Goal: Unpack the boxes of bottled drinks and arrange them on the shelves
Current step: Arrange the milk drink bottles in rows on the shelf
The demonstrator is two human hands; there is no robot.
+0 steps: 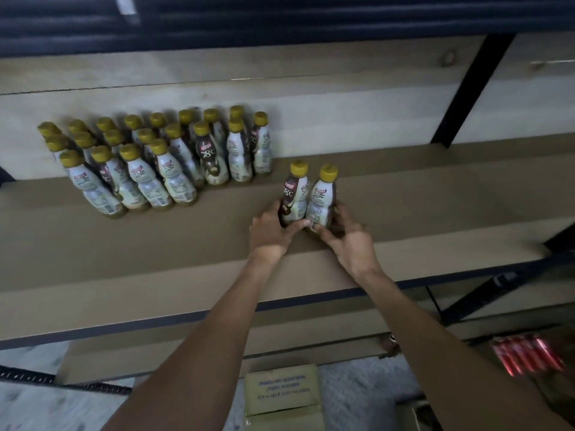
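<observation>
Two bottles with yellow caps and white-and-brown labels stand upright side by side on the brown shelf [155, 259]. My left hand [269, 233] grips the base of the left bottle [294, 194]. My right hand [350, 236] grips the base of the right bottle [322, 197]. Both bottles touch each other and rest on the shelf board. To the left, several matching bottles [155, 163] stand in rows near the back of the same shelf, a short gap away from the held pair.
A black metal upright [466, 91] of the rack stands at the right. Below the shelf's front edge sit a cardboard box [281, 391] on the floor and a pack of red cans [527, 354] at the lower right. A pale wooden panel [342, 98] backs the shelf.
</observation>
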